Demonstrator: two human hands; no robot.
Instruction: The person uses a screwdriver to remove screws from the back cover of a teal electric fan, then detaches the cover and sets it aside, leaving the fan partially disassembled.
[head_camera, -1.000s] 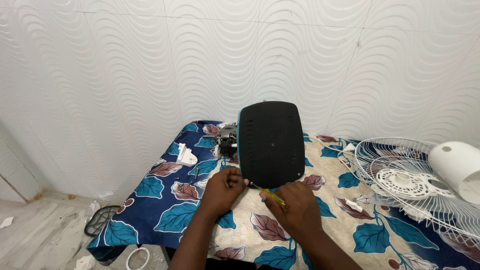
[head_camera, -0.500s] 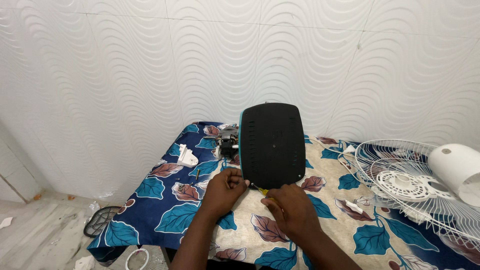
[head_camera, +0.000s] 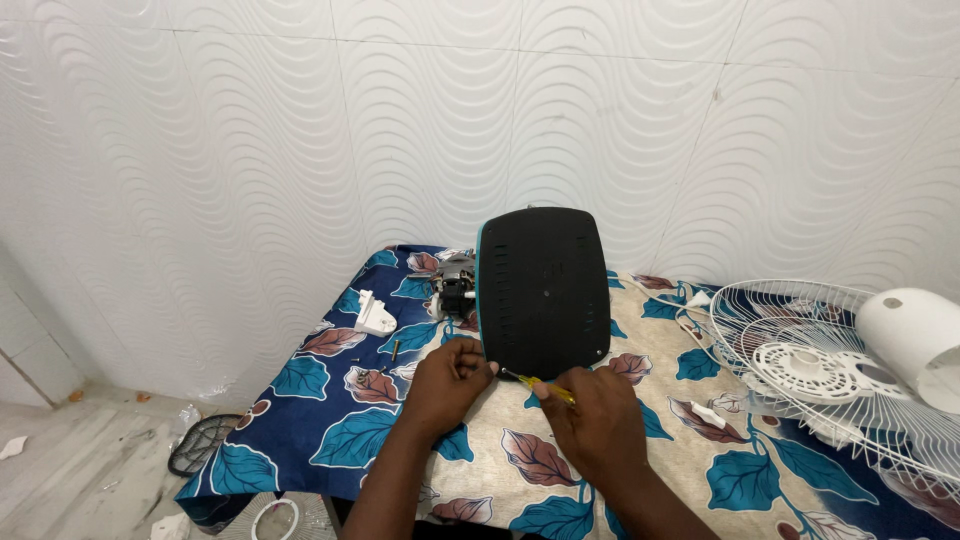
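A: Views?
B: One only, head cam. It looks forward and down across the table (head_camera: 300, 450), toward the white wavy wall (head_camera: 300, 130) behind it.
A: Range?
B: Close, at arm's reach. The table's near edge is cut off at the bottom, wall fills the top half, floor shows left of the table.

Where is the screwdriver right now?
The yellow-handled screwdriver is in the right hand, tip at the black fan base's lower left corner, beside the left hand.
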